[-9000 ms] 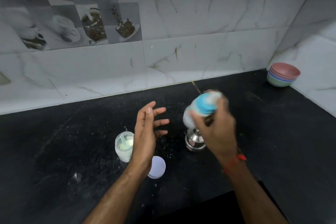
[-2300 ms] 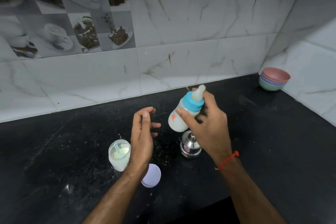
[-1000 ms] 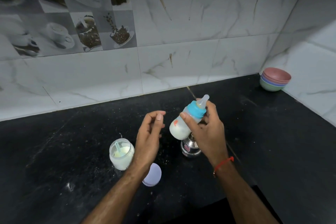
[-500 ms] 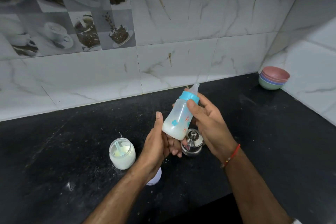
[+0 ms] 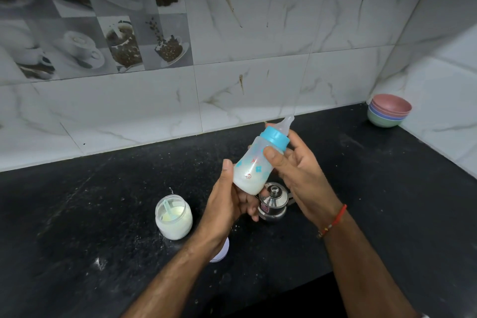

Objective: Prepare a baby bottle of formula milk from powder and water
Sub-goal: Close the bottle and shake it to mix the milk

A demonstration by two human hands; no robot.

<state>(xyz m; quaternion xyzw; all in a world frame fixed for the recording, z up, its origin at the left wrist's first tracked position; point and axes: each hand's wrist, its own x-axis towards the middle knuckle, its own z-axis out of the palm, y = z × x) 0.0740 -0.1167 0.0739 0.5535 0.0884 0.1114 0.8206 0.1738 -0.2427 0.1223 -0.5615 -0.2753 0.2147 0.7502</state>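
Observation:
A baby bottle (image 5: 254, 166) with a blue collar and clear teat is held tilted above the black counter (image 5: 103, 201), white milk in its lower part. My left hand (image 5: 229, 204) cups its base from below, thumb up along its side. My right hand (image 5: 296, 170) holds the neck, thumb across the front just under the collar. An open jar of powder (image 5: 173, 217) with a pale scoop inside stands to the left. A small steel water pot (image 5: 274, 204) with a lid sits under the bottle.
A lilac jar lid (image 5: 221, 250) lies on the counter, partly hidden by my left forearm. Stacked coloured bowls (image 5: 388, 113) stand in the far right corner. Spilled powder specks dot the counter. Tiled walls close the back and right side.
My right hand has stopped shaking the bottle and brought it down upright-tilted. My left hand, empty before, has come under the bottle's base and now supports it.

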